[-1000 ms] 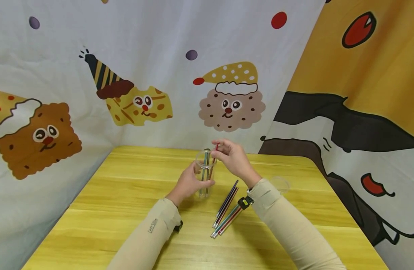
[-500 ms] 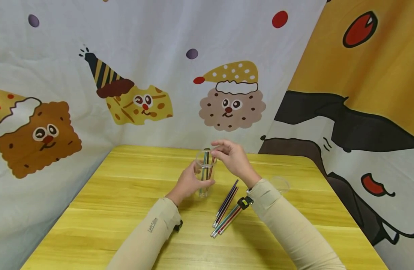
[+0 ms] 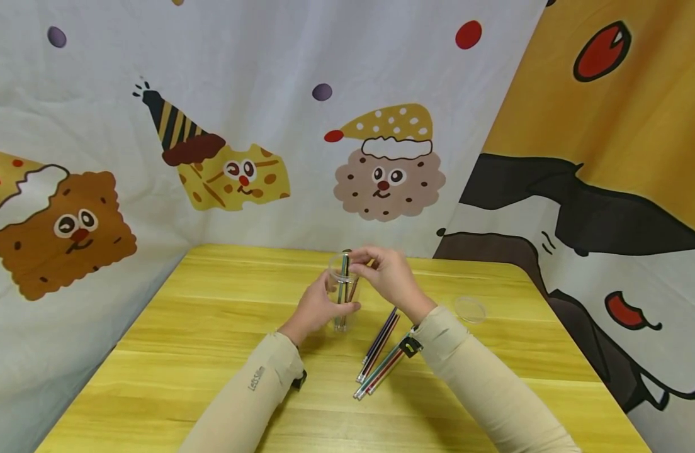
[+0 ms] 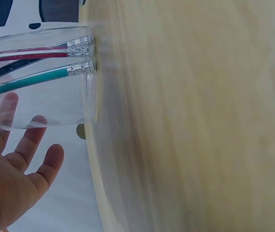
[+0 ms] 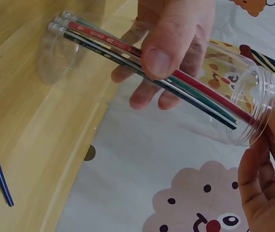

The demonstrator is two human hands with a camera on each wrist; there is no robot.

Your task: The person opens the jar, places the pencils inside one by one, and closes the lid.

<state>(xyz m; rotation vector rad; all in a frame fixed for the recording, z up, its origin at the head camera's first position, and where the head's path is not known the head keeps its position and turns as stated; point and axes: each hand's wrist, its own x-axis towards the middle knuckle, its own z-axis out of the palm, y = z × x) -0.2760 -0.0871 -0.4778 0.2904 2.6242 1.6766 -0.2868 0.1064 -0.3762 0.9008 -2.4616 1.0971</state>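
My left hand (image 3: 322, 301) grips a clear plastic jar (image 5: 195, 130) around its side, thumb across the front. Inside it stand several pencils, eraser ends down: a red pencil (image 5: 214, 92), a teal pencil (image 4: 31, 82) and a dark green pencil (image 5: 113, 58). The jar's base stands at the table surface. My right hand (image 3: 389, 270) is at the jar's open mouth, bent fingers and thumb right at the rim and the red pencil's upper end. I cannot tell whether they pinch that pencil. In the right wrist view, the right fingers (image 5: 263, 169) show at the right edge.
Several loose pencils (image 3: 381, 340) lie on the wooden table (image 3: 211, 352) in front of the jar, partly under the right wrist. A clear round lid (image 3: 470, 309) lies to the right. A cartoon-printed curtain (image 3: 302, 220) hangs along the table's back edge.
The red pencil has gone down into the jar, from sticking up above the rim. My right hand has lowered to the rim and moved slightly left; the left keeps its grip.
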